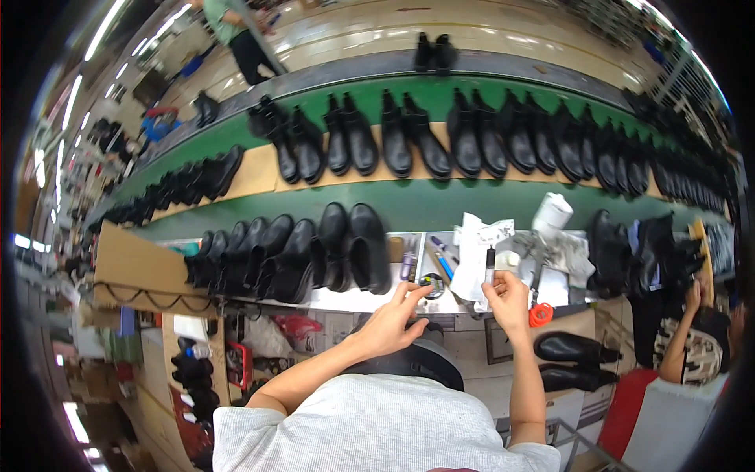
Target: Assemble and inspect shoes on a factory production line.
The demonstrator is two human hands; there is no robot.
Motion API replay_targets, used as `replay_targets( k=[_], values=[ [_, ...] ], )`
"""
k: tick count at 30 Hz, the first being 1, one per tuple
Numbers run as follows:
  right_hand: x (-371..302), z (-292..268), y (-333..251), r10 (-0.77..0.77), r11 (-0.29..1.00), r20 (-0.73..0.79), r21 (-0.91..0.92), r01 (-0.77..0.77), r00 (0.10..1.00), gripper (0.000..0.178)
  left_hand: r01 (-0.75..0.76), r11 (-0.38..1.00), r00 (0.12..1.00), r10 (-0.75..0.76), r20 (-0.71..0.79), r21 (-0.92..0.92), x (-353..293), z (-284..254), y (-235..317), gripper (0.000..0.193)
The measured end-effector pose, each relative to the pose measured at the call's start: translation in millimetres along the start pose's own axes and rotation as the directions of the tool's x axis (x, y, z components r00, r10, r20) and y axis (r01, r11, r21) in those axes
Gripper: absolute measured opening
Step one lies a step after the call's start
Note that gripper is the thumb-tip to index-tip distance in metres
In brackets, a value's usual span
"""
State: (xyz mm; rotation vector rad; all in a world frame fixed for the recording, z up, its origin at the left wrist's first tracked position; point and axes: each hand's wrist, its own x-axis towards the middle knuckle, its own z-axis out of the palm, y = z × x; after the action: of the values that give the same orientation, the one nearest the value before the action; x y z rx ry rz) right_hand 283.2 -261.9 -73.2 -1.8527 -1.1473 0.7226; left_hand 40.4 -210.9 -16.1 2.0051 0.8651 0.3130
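Note:
My right hand (508, 302) pinches a slim pen-like tool (490, 261), dark at its upper end and paler near my fingers, and holds it upright over the bench's front edge. Left of it, my left hand (397, 316) has its fingers spread, with the thumb apart. Its fingertips reach the near edge of a small round black container (431, 285) with a coloured top; whether they press on it I cannot tell. Crumpled white paper (475, 256) lies just beyond my right hand. Pens (445, 266) rest between the container and the paper.
Black boots (366, 248) stand left of my hands; more boots (397, 138) line the green conveyor (425, 195) beyond. A white roll (552, 212) and an orange coil (540, 315) are at the right. Another person's arm (683, 342) shows far right, a walking person (236, 39) at top left.

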Motion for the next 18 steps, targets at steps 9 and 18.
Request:
replay_targets(
  k=[9,18],
  values=[
    [23.0,104.0,-48.9,-0.130,0.973,-0.011,-0.194,0.126,0.991,0.043,0.189,0.966,0.592,-0.256,-0.764,-0.177,-85.9,-163.2,-132.2,0.026],
    [70.4,263.1,4.0,0.234,0.963,0.159,-0.177,-0.206,0.959,0.060,0.431,0.325,0.628,-0.778,0.021,-0.842,-21.8,-105.8,-261.2,0.064]
  ],
)
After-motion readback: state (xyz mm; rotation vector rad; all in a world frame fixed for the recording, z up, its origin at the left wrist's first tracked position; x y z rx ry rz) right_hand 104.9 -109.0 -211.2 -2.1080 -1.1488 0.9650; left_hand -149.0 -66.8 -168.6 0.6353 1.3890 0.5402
